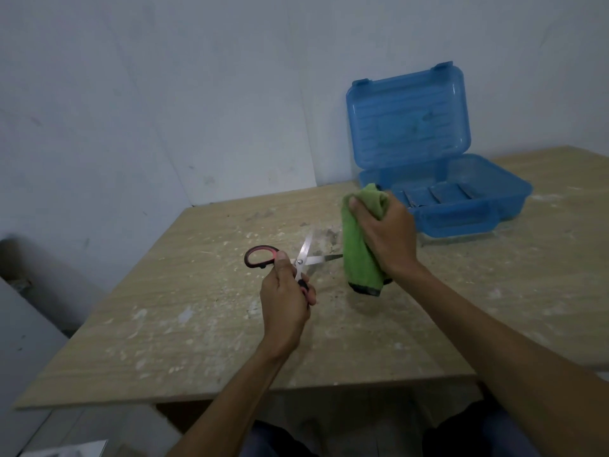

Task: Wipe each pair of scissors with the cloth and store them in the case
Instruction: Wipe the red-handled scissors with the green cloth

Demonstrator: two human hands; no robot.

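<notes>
While left hand [285, 301] grips open scissors [300, 261], right hand [385, 232] clutching cloth [359, 258], dusty wood table [164, 324] abuts pale wall [164, 94].

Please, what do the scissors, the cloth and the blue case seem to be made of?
Scissors: shiny bare blades, probably steel; black-and-red handles, likely plastic or rubber. Cloth: green with fuzzy nap, perhaps microfibre. Case: translucent glossy blue with moulded ribs, so plastic.

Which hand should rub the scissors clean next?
The right hand: it grips the green cloth, right beside a blade tip of the open scissors, which the left hand holds.
</notes>
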